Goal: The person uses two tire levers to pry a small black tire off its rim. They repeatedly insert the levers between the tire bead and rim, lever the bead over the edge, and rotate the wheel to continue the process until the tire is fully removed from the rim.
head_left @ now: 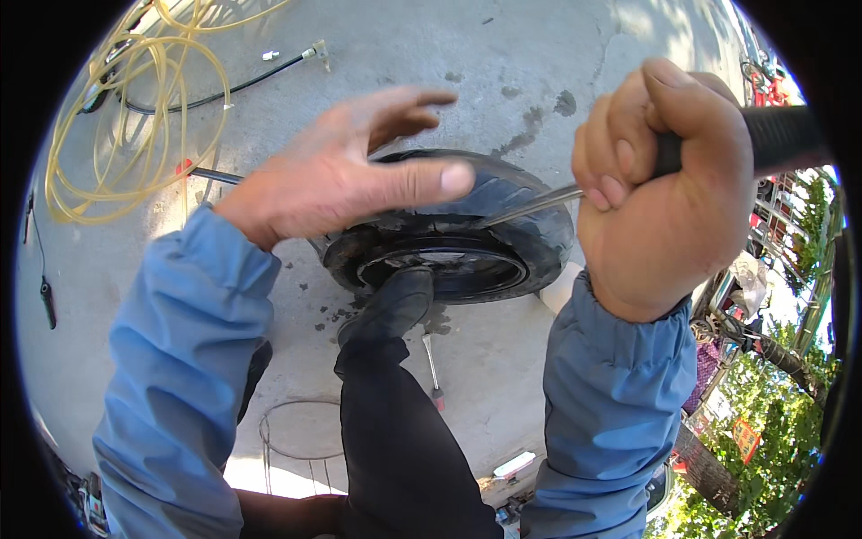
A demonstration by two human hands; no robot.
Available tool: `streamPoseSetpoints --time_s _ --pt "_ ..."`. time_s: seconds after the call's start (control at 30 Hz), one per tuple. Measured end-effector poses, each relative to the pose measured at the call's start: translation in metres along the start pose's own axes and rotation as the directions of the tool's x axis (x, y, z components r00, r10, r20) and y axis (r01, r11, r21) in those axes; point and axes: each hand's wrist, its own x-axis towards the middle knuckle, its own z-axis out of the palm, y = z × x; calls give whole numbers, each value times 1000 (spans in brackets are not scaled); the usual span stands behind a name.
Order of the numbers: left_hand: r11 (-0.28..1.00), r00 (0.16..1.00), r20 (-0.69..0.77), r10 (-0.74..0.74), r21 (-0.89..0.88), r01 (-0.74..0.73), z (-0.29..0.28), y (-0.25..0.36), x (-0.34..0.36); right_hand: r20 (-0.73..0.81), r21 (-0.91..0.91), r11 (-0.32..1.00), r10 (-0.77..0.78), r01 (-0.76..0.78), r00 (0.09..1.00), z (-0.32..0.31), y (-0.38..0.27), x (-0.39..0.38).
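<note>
A black tyre (516, 193) on a dark wheel rim (485, 269) lies on the ground before me. My right hand (669, 180) is closed round the black handle of a tyre lever (543, 203). The lever's metal shaft slants down to the tyre, and its tip sits at the bead next to the rim. Over the tyre's left part hovers my left hand (332, 171), fingers spread and slightly blurred, holding nothing. A second rod with a red end (185, 168) passes behind that hand; its far end is hidden. My dark shoe (395, 301) rests against the wheel's near side.
Coiled yellow hose (148, 117) and a black hose (269, 74) lie at the far left. Near my shoe is a red-handled metal tool (432, 364). A wire ring stand (301, 429) stands nearer me. Trees and clutter line the right side.
</note>
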Motion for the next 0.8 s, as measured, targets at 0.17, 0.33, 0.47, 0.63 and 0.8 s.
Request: streamPoseSetpoints --time_s 0.17,0.33,0.47,0.63,0.8 --pt "756 833 -8 553 425 -497 16 148 35 37 -174 974 -139 144 990 21 -19 2" --pt "497 788 111 606 720 -484 55 160 61 93 -356 903 -221 240 971 25 -18 0" --pt "471 784 100 613 751 -463 45 177 50 126 -398 866 -276 304 953 31 -21 -2" --pt "555 775 110 622 636 -536 39 180 38 143 -535 784 -281 313 949 13 -23 -13" --pt "695 812 -22 584 531 -485 32 170 0 32 -479 876 -42 52 999 -10 -15 -82"
